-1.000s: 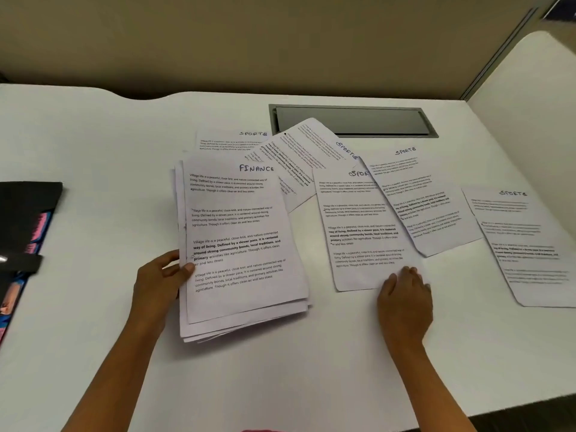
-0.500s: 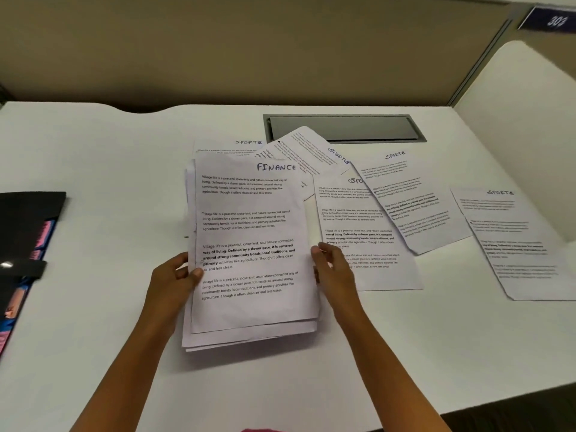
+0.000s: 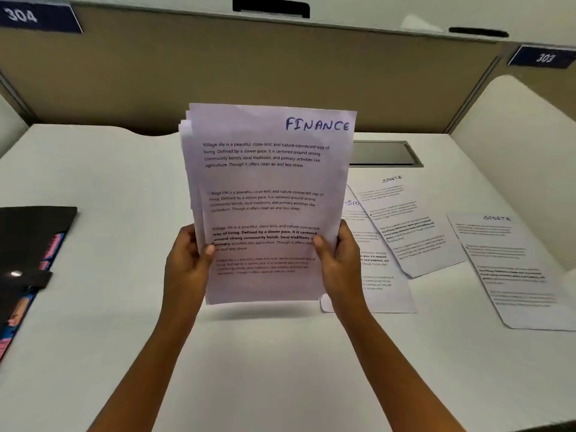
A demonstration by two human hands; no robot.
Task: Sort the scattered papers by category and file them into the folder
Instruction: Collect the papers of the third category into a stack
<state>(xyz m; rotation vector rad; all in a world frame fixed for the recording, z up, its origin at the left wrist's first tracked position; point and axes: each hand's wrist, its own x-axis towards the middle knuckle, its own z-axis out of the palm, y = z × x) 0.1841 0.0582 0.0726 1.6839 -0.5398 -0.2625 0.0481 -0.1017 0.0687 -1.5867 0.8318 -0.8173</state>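
A stack of white sheets marked FINANCE stands upright above the white desk, its lower edge just off the surface. My left hand grips its left side and my right hand grips its right side, thumbs on the front sheet. Loose sheets marked SPORTS lie flat to the right: one angled in the middle, one further right, and one partly behind my right hand. The black folder with pink and blue print lies at the left edge.
A grey cable hatch is set into the desk behind the stack. A beige partition with number plates 304 and 303 closes the back. A white side panel rises at the right.
The FINANCE stack lay flat on the desk under my left hand; my right hand came over from the SPORTS sheet, and both hands have lifted the stack upright. The view tilted up.
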